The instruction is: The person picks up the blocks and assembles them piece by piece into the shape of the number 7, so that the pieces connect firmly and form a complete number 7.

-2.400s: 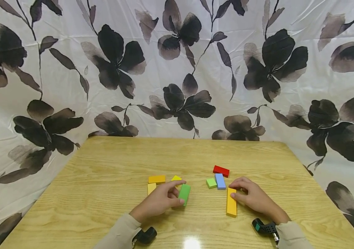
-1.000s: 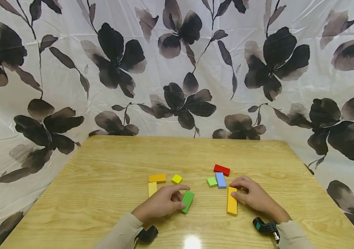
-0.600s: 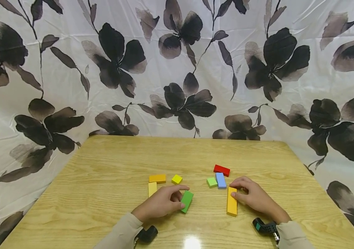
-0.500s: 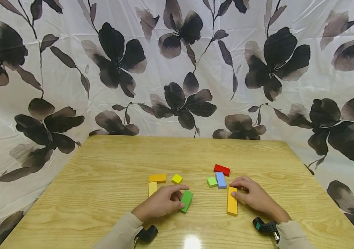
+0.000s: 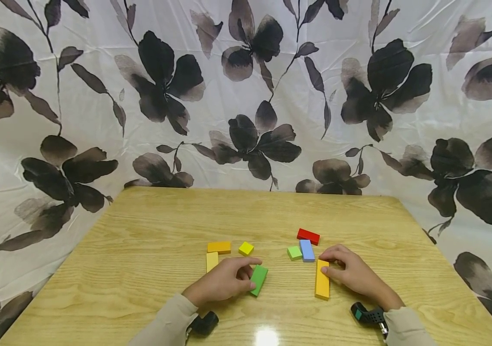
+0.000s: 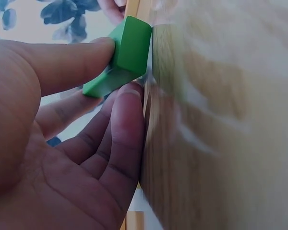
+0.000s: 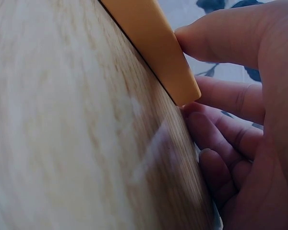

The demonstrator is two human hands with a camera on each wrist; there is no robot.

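In the head view my left hand (image 5: 226,279) pinches a green rectangular block (image 5: 259,280) with thumb and index finger. The left wrist view shows the thumb on one side of this green block (image 6: 133,45), low by the tabletop, other fingers curled below. My right hand (image 5: 356,274) has thumb and index finger on the far part of a long orange block (image 5: 322,281) lying flat. Up close, the thumb presses the side of the orange block (image 7: 156,45) and the index finger is at its end. Left of the left hand lies a pale yellow block (image 5: 212,260), partly covered.
Behind the left hand lie an orange-yellow block (image 5: 219,247) and a yellow cube (image 5: 246,248). A light green cube (image 5: 294,253), a blue block (image 5: 307,251) and a red block (image 5: 308,236) sit near the right hand. Floral cloth (image 5: 211,173) hangs around the wooden table (image 5: 163,216).
My left hand has shifted slightly toward the body and right with the green block, which has turned a little; the yellow cube is now fully visible. The right hand stays in place.
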